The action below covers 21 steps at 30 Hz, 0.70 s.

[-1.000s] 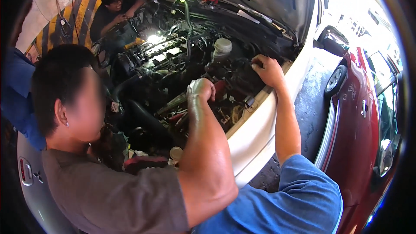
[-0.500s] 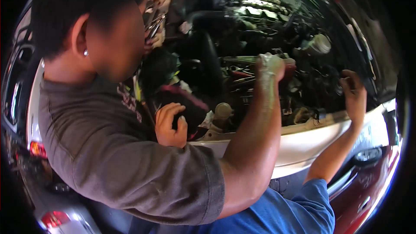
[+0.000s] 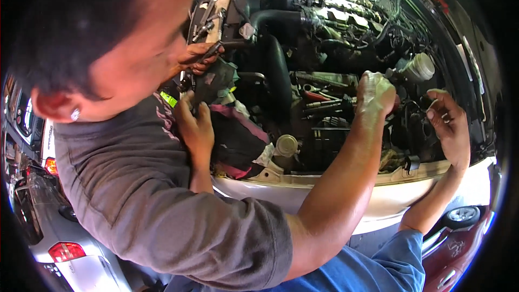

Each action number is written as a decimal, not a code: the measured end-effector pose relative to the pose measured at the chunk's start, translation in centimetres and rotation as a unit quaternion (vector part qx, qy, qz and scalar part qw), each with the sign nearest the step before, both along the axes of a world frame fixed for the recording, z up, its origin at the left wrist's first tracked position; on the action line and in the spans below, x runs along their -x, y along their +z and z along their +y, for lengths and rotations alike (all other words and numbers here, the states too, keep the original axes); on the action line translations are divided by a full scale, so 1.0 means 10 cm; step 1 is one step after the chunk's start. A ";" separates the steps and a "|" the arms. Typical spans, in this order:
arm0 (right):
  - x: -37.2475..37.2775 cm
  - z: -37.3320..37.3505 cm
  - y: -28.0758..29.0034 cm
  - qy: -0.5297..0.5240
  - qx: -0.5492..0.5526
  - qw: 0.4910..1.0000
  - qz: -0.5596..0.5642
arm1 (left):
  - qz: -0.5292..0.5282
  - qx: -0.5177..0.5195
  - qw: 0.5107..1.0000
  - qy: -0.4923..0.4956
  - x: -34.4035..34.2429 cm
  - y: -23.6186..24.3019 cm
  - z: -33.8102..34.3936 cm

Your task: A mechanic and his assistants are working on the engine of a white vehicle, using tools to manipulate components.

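My right hand (image 3: 448, 124) hangs over the near right corner of the engine bay (image 3: 324, 32), just beyond the pale front panel (image 3: 335, 194). It is open. The fingers are loosely curled and a little apart, the palm faces left, and I can see nothing pinched in it. My left hand does not show; a co-worker in a grey shirt (image 3: 162, 211) fills that side of the view.

The thing nearest my hand is the white cap (image 3: 419, 67). It sits upright, slightly left of my fingertips and farther into the bay, close to them but not touching. From my hand, the way to the cap is forward and a touch left.

The co-worker's fist (image 3: 376, 94) is just left of my hand and nearer to the cap's left side than I am. It is clenched at the right end of a dark rod (image 3: 324, 105) whose long axis runs left to right across the bay. I cannot tell what the rod is.

Farther left, the co-worker's other hand (image 3: 194, 124) rests on a dark bundle of cloth (image 3: 238, 135). A third hand (image 3: 200, 57) grips something thin beside a thick black hose (image 3: 275, 70); I cannot tell whose hand it is.

A red car (image 3: 454, 254) is at the near right and a silver one (image 3: 59, 249) at the near left.
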State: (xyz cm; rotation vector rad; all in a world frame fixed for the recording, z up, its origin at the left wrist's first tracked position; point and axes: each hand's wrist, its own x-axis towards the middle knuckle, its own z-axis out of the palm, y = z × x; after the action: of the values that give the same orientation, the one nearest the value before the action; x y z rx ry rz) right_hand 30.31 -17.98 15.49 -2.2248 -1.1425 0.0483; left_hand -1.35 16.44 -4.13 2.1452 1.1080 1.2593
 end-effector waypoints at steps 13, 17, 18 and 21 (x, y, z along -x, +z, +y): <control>0.13 -0.02 0.01 0.046 0.032 0.998 0.029 | 0.069 0.006 0.994 0.083 -0.17 -0.13 0.52; 0.12 0.01 -0.04 0.062 0.043 0.997 0.031 | 0.033 0.014 0.995 0.095 -0.10 -0.13 0.47; 0.12 0.02 -0.04 0.063 0.049 0.996 0.029 | 0.039 0.014 0.994 0.103 -0.11 -0.09 0.44; 0.10 0.13 -0.09 0.073 0.053 0.996 0.022 | 0.046 0.018 0.995 0.085 -0.06 -0.02 0.25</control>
State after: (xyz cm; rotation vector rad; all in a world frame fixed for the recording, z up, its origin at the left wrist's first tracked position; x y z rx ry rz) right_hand 29.33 -16.72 14.55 -2.2154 -1.3040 0.2218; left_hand -0.78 18.92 -4.36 2.1373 1.3674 1.2129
